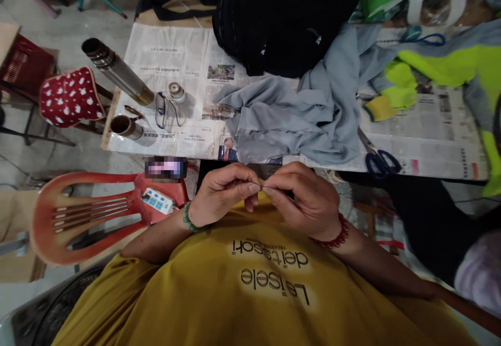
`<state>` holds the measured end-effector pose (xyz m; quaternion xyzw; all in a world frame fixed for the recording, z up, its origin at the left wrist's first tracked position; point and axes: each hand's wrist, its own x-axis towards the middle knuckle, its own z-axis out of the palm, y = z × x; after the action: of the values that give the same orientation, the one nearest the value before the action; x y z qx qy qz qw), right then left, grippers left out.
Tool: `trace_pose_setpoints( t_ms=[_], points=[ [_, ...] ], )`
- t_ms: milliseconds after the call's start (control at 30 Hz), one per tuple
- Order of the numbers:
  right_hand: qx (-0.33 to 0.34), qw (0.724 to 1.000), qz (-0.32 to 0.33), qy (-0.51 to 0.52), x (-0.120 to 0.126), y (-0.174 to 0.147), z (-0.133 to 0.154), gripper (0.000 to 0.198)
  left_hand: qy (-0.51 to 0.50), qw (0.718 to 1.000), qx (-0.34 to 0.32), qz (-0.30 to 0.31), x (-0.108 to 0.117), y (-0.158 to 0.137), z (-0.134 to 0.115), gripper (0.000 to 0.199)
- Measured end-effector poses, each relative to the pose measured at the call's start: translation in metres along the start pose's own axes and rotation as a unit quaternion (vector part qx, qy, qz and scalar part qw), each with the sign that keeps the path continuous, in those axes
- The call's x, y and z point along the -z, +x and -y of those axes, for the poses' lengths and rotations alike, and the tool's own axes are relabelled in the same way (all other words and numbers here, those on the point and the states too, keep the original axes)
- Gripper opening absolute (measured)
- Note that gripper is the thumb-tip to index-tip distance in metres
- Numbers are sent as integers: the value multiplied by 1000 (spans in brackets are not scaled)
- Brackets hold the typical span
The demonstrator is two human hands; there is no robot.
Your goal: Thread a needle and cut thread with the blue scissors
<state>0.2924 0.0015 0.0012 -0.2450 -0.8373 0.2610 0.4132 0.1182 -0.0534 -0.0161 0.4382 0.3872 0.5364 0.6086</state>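
My left hand (230, 188) and my right hand (303, 197) meet in front of my chest, just short of the table edge. Both are closed in a pinch, thumb against forefinger, with the fingertips almost touching. Whatever lies between them is too small to make out. Just beyond, a crumpled grey cloth garment (297, 111) covers the near part of the table. Scissors with dark blue handles (381, 162) lie to the right of it, at the edge.
Newspaper (176, 48) covers the table. At left stand a steel thermos (121, 72), a cup (125, 127), glasses (162, 111) and a small jar (177, 92). A black bag (285, 22) sits behind. A red chair (86, 179) holds a power strip (157, 200).
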Motion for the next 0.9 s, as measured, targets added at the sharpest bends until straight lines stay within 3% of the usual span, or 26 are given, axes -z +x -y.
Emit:
trace_pose_setpoints(
  t_ms=[267, 567, 900],
  points=[
    [-7, 1000, 2, 6, 4, -2, -2, 9, -11, 1000, -9, -1, 2, -1, 1, 9],
    [-42, 999, -10, 14, 6, -5, -4, 5, 16, 997, -35, -62, 5, -1, 7, 7],
    [-67, 996, 17, 63, 4, -4, -3, 7, 91, 994, -50, -35, 4, -1, 6, 19]
  ],
)
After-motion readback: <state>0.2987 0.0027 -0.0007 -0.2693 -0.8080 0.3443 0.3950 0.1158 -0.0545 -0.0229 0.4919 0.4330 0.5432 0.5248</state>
